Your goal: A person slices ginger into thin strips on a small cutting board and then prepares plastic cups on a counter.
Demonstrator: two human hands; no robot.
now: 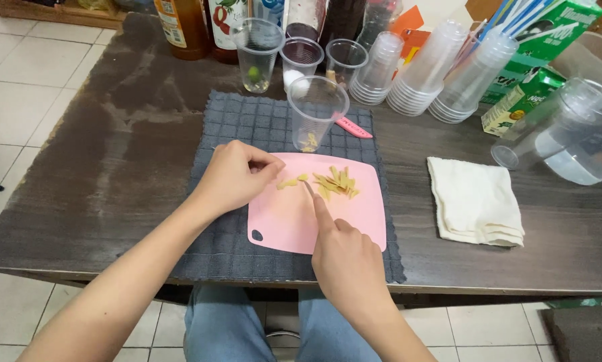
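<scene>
A yellowish ginger piece (289, 182) lies on my pink cutting board (281, 224), mid-desk near the front edge, beside a heap of cut strips (336, 183). My left hand (237, 175) pinches it with closed fingertips. My right hand (348, 258) grips a small knife (309, 190), forefinger along the blade. A clear plastic cup (316, 117) stands just behind the board.

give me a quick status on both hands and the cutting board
Left hand pinching a yellow piece on the pink cutting board. Right hand holding a blade to it. Sliced strips piled beside; plastic cup behind.
</scene>
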